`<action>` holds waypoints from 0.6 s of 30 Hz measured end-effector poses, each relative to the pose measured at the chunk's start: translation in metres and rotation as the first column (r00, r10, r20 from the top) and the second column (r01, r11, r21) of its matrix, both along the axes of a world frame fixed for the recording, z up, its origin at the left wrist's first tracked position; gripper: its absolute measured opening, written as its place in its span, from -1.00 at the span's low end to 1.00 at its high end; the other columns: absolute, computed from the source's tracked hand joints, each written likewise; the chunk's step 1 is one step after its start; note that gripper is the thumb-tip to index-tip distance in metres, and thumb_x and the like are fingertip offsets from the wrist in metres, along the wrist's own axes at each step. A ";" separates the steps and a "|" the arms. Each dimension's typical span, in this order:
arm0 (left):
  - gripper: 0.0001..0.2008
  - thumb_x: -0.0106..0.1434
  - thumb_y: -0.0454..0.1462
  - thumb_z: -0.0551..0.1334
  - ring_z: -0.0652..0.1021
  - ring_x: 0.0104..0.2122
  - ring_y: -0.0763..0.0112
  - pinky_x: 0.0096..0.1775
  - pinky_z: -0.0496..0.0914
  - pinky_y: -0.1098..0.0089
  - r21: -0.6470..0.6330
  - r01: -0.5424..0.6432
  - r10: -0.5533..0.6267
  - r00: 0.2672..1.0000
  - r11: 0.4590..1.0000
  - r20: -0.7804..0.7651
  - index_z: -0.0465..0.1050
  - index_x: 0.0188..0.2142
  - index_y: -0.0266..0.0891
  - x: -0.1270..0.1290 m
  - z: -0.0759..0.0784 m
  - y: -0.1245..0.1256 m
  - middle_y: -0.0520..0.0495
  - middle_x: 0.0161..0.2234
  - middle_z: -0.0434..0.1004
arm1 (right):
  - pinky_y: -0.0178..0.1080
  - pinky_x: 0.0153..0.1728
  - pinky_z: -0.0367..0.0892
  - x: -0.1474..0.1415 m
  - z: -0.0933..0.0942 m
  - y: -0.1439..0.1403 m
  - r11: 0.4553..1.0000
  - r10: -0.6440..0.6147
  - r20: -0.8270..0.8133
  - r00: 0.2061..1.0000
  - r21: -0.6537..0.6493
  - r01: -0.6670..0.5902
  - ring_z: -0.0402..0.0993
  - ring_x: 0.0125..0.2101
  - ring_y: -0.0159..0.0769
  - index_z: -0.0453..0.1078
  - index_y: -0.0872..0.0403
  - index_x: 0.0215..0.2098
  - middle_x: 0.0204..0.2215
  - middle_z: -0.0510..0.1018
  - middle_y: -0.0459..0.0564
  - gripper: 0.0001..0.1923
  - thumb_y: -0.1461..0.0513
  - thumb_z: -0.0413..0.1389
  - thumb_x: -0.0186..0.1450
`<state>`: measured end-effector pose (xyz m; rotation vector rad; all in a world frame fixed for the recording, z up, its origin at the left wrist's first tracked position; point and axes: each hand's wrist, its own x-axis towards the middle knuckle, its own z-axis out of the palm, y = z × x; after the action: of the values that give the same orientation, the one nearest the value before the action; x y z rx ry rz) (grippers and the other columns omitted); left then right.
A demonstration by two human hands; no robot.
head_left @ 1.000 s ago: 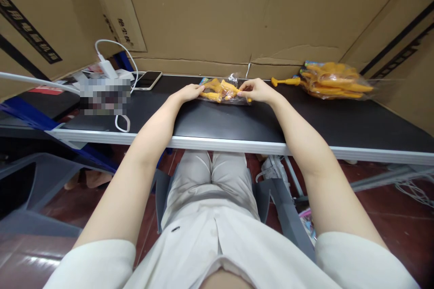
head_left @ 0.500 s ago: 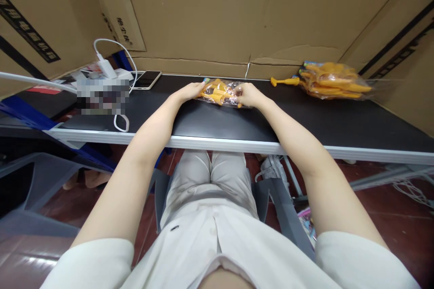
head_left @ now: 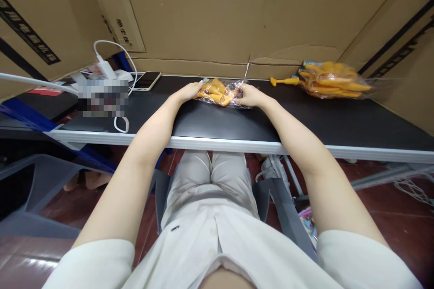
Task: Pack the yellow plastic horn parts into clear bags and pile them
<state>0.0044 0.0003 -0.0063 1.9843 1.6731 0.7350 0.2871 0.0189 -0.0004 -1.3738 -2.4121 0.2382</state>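
A small clear plastic bag of orange toy pieces [head_left: 219, 92] lies on the black table [head_left: 217, 122], near its far edge. My left hand [head_left: 187, 92] rests at the bag's left end, fingers on the plastic. My right hand [head_left: 248, 95] pinches the bag's right end, with the fingers curled into the crinkled film. Both forearms stretch out over the table's front edge.
A pile of orange toys in clear bags [head_left: 334, 81] sits at the back right, with one loose orange piece [head_left: 284, 81] beside it. A phone [head_left: 147, 80], a white charger and cable [head_left: 109, 70] lie at the back left. Cardboard walls [head_left: 217, 13] enclose the table.
My right hand has slid left along the bag and closed on its right end, bunching the bag shorter. The left hand has stayed at the left end.
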 end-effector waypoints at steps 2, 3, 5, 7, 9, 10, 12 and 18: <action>-0.22 0.64 0.18 -0.11 0.53 0.43 0.01 0.42 0.35 0.28 -0.001 0.007 -0.007 1.000 1.000 -0.004 0.61 0.36 -0.26 -0.001 0.000 0.000 -0.18 0.40 0.60 | -0.06 0.03 0.50 -0.003 0.004 -0.006 0.996 -0.081 0.072 0.994 -0.039 0.084 0.61 -0.14 -0.01 0.51 0.08 -0.22 -0.22 0.66 0.07 -0.78 0.18 0.38 0.25; -0.22 0.64 0.17 -0.11 0.54 0.43 0.02 0.42 0.35 0.29 0.000 0.009 -0.009 1.000 1.000 -0.006 0.61 0.36 -0.26 -0.001 0.000 0.000 -0.17 0.40 0.60 | -0.07 0.02 0.50 -0.003 0.007 -0.007 0.992 -0.112 0.099 0.989 -0.045 0.117 0.61 -0.15 -0.02 0.51 0.07 -0.24 -0.25 0.66 0.06 -0.84 0.20 0.35 0.27; -0.24 0.66 0.13 -0.12 0.54 0.42 0.02 0.41 0.36 0.29 0.005 0.014 -0.014 1.000 1.000 -0.019 0.60 0.38 -0.27 -0.001 -0.001 0.001 -0.17 0.41 0.58 | -0.08 0.01 0.51 0.000 0.013 -0.008 0.985 -0.158 0.136 0.978 -0.046 0.166 0.62 -0.16 0.00 0.53 0.07 -0.27 -0.28 0.67 0.07 -0.94 0.26 0.30 0.29; -0.27 0.66 0.08 -0.13 0.53 0.44 0.05 0.42 0.35 0.30 0.013 0.021 -0.020 0.998 1.000 -0.052 0.57 0.40 -0.29 -0.002 -0.001 0.002 -0.17 0.44 0.54 | -0.07 0.02 0.53 0.012 0.019 -0.004 0.973 -0.220 0.137 0.966 -0.035 0.226 0.65 -0.12 0.02 0.57 0.08 -0.24 -0.25 0.69 0.12 -0.95 0.30 0.25 0.32; -0.27 0.67 0.05 -0.13 0.51 0.45 0.06 0.43 0.32 0.31 0.022 0.029 -0.027 0.995 0.999 -0.095 0.54 0.42 -0.33 -0.002 -0.002 0.004 -0.21 0.46 0.51 | -0.06 0.10 0.54 0.030 0.023 0.003 0.945 -0.327 0.106 0.939 0.002 0.328 0.67 -0.02 0.06 0.62 0.12 -0.15 -0.15 0.72 0.20 -0.85 0.31 0.18 0.39; -0.27 0.66 0.05 -0.13 0.51 0.46 0.06 0.44 0.30 0.32 0.026 0.032 -0.029 0.993 0.999 -0.116 0.54 0.43 -0.34 -0.002 -0.002 0.004 -0.23 0.47 0.49 | -0.04 0.17 0.52 0.040 0.023 0.007 0.919 -0.393 0.083 0.916 0.033 0.392 0.66 0.06 0.09 0.63 0.15 -0.07 -0.07 0.72 0.25 -0.78 0.30 0.15 0.42; -0.27 0.66 0.05 -0.12 0.48 0.48 0.06 0.45 0.27 0.34 0.034 0.035 -0.029 0.988 0.999 -0.152 0.52 0.44 -0.35 -0.002 -0.002 0.004 -0.26 0.48 0.47 | 0.00 0.31 0.46 0.061 0.019 0.016 0.868 -0.495 0.049 0.867 0.063 0.492 0.60 0.23 0.14 0.62 0.23 0.12 0.14 0.67 0.35 -0.65 0.28 0.11 0.48; -0.31 0.68 -0.04 -0.16 0.42 0.52 0.07 0.47 0.25 0.33 0.012 0.014 -0.011 0.966 1.000 -0.257 0.45 0.50 -0.31 0.003 0.005 -0.003 -0.20 0.51 0.42 | 0.02 0.54 0.25 0.099 -0.004 0.034 0.794 -0.605 0.055 0.795 -0.040 0.607 0.26 0.56 0.16 0.20 0.33 0.61 0.58 0.24 0.41 -0.25 0.27 0.12 0.50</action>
<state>0.0075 -0.0031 -0.0011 2.1748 1.8007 0.5017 0.3862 0.0525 -0.0047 -2.1052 -1.8604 0.1066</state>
